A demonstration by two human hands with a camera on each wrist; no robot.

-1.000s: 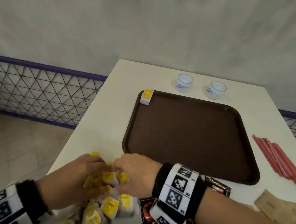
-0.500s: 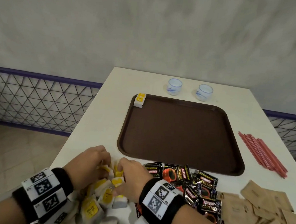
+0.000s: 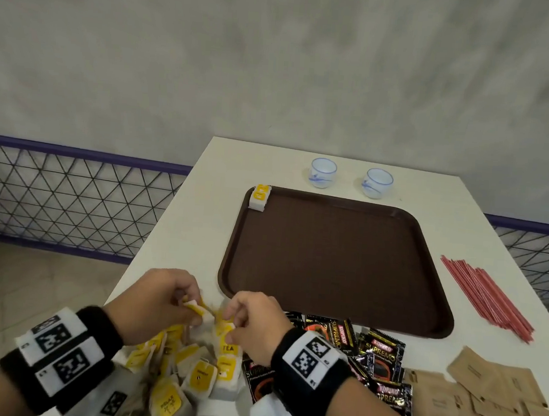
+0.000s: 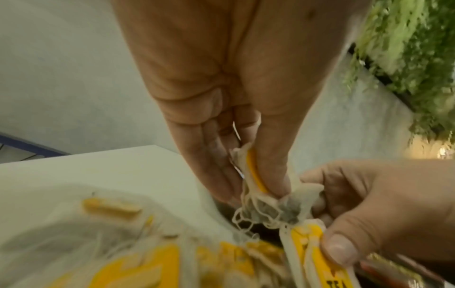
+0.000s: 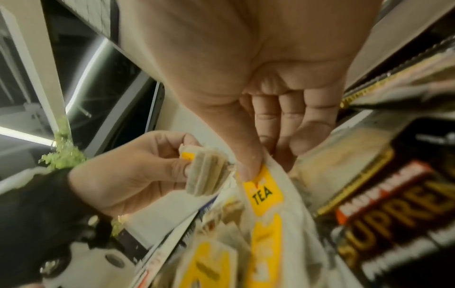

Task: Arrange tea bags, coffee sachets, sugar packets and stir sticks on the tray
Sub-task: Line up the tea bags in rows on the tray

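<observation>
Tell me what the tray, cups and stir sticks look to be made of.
Tray: probably moulded plastic, matte brown, with a fine-textured surface and rounded raised rim. Cups: likely glazed ceramic, glossy white with blue painting. Stir sticks: thin red rods, perhaps plastic; too small to tell.

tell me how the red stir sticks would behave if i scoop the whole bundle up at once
The stir sticks are thin, loose and unbound, so they would probably splay or slide out of a grip. They look light. Being slender, they may roll on the table if nudged sideways.
</observation>
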